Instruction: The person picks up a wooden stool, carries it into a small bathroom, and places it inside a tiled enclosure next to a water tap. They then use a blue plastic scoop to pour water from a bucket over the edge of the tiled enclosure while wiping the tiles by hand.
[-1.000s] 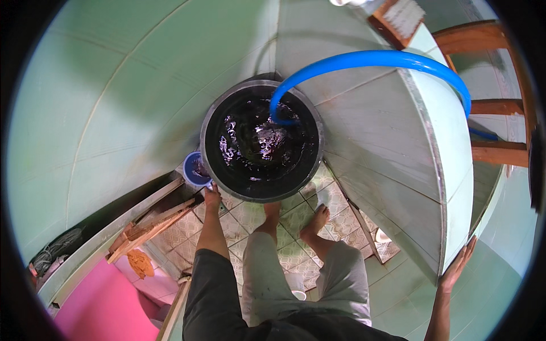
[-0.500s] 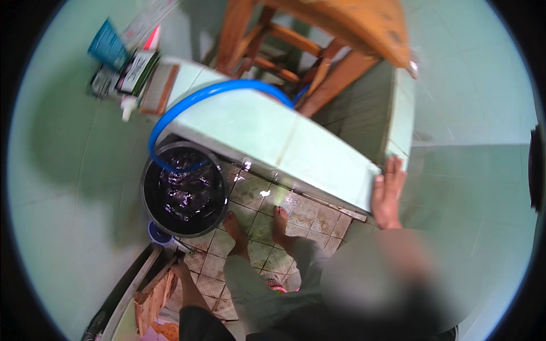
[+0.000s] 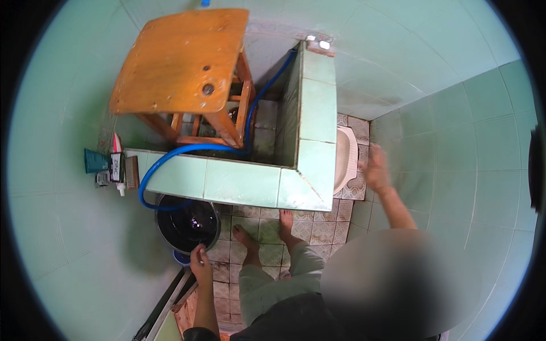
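My left hand (image 3: 200, 265) hangs at the near side of a round black tub (image 3: 166, 232), its fingers loosely bent and nothing visible in them. Dark, shiny contents fill the tub; whether it holds only water I cannot tell. A blue hose (image 3: 187, 148) runs over the pale green tiled ledge (image 3: 242, 182), its end down in the tub. Off to the right, my right hand (image 3: 376, 170) is smeared by motion, its fingers apparently stretched out, near a squat toilet (image 3: 345, 159) and the wall. It touches nothing that I can make out.
A wooden stool (image 3: 182, 62) stands inside the tiled basin. On the ledge's left end sit a brush (image 3: 132, 172), a teal tube (image 3: 95, 161) and small packages. A blue container (image 3: 181, 257) is beside the tub. My feet are on patterned tiles (image 3: 267, 232); a wooden panel (image 3: 185, 311) lies lower left.
My right hand has left the ledge's corner and is beyond it, near the toilet. My left hand has risen from beside the wooden panel toward the tub. The whole view has shifted.
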Demonstrator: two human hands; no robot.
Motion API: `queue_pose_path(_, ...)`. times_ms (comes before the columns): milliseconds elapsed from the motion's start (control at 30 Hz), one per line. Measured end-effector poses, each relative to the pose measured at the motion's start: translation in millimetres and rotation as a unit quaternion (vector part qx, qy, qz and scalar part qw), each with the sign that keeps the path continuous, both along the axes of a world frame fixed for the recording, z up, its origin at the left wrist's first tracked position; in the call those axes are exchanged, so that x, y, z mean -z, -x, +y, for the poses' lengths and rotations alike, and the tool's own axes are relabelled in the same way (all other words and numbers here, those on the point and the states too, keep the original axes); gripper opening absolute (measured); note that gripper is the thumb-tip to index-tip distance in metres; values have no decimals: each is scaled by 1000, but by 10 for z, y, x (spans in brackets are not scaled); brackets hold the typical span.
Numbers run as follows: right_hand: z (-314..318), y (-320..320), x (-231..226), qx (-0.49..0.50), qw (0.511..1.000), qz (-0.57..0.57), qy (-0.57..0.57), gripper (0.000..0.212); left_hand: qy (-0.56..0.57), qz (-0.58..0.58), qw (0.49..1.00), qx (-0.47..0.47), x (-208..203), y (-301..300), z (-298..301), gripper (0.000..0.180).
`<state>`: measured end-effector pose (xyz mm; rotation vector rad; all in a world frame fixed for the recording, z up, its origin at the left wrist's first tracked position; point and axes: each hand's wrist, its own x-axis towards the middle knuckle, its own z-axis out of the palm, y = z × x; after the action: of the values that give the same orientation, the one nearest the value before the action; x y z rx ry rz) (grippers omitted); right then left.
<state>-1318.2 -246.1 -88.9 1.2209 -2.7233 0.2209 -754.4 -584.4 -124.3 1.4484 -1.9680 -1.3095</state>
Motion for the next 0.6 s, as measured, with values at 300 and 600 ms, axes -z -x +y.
queue_pose_path(300, 2041, -839, 110, 323, 917, -230, -52, 47, 302, -66, 847, 433, -1272, 3157, 502, 70)
queue_pose_path(600, 2802, -2388, 497, 377, 809, -444, -84, 65, 388, -193, 850, 300, -773, 5550, 554, 79)
